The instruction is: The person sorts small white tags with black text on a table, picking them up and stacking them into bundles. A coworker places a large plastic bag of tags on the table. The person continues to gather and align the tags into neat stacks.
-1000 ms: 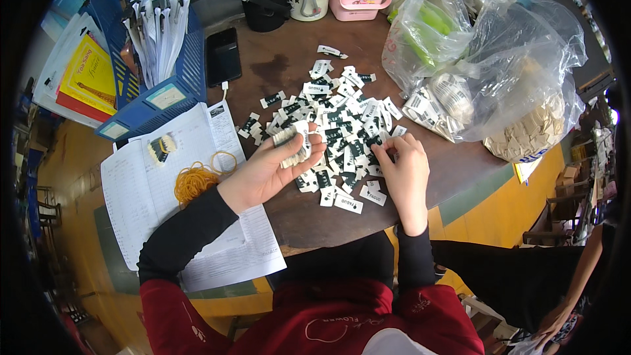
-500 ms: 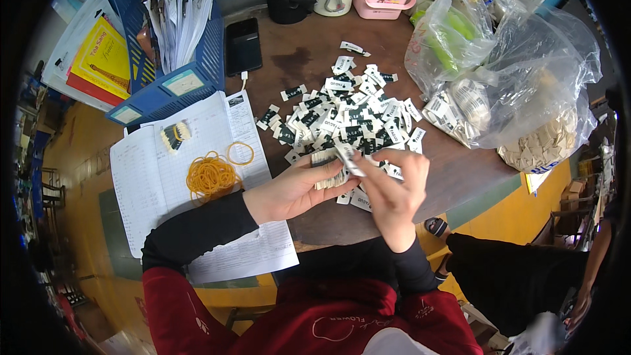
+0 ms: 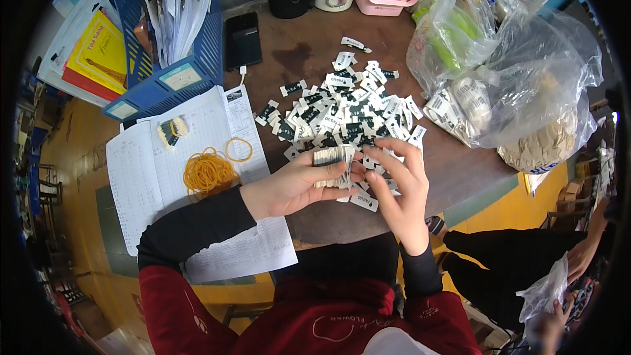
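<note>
A thick stack of small fabric labels (image 3: pixel 332 167) stands on edge in my left hand (image 3: pixel 289 187), whose thumb and fingers are closed around it. My right hand (image 3: pixel 404 194) is just right of the stack, its fingers spread and nothing visible between them. Just beyond both hands lies a loose pile of black and white labels (image 3: pixel 355 115), spread over the brown table (image 3: pixel 296 33). A few single labels (image 3: pixel 363 200) lie beneath my right hand.
Orange rubber bands (image 3: pixel 209 172) and a banded label bundle (image 3: pixel 173 133) rest on an open notebook (image 3: pixel 141 171) at left. Beyond are a blue file rack (image 3: pixel 171 82) and a phone (image 3: pixel 242 41). Clear plastic bags (image 3: pixel 532 85) stand right. Another person (image 3: pixel 526 263) is at lower right.
My right hand has drawn back from the stack and its fingers have spread. The label it pinched is now against the stack's right end. The other person at right has moved.
</note>
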Available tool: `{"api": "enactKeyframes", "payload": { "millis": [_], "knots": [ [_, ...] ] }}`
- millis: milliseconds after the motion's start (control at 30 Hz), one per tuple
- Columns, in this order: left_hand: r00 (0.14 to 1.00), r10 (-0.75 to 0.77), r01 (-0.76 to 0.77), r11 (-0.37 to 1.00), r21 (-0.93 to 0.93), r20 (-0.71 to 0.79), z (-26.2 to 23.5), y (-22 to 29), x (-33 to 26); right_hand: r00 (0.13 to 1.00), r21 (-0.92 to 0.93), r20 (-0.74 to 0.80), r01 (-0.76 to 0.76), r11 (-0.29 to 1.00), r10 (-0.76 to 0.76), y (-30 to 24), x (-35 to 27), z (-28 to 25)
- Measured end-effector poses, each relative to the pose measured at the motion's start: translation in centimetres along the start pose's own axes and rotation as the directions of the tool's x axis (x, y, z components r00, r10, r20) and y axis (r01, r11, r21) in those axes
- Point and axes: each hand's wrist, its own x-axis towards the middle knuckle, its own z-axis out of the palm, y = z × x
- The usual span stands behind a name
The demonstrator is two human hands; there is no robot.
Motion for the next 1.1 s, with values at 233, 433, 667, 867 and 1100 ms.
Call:
{"api": "enactKeyframes", "payload": {
  "millis": [233, 433, 667, 867, 1100],
  "knots": [
    [0.995, -0.087, 0.084, 0.992, 0.092, 0.038, 0.0, -0.2, 0.1, 0.972, 0.230, 0.120, -0.225, 0.947, 0.202, 0.7, -0.1, 0.6],
    [0.988, -0.133, 0.125, 0.988, 0.090, 0.084, -0.3, -0.2, 0.2, 0.976, 0.171, 0.076, -0.213, 0.962, 0.203, 0.7, -0.3, 0.2],
    [0.993, -0.115, 0.110, 0.988, 0.112, 0.034, -0.1, 0.0, 0.1, 0.954, 0.351, 0.026, -0.290, 0.890, 0.300, -0.9, -0.5, -2.0],
    [0.996, -0.076, 0.072, 0.990, 0.121, 0.034, -0.1, -0.2, 0.1, 0.930, 0.291, 0.278, -0.319, 0.902, 0.239, -1.4, -0.5, -2.1],
    [0.994, -0.045, 0.029, 0.986, 0.161, 0.096, -0.4, -0.4, 0.3, 0.988, -0.077, 0.105, -0.109, 0.991, 0.117, -1.0, -1.0, 0.3]
  ]
}}
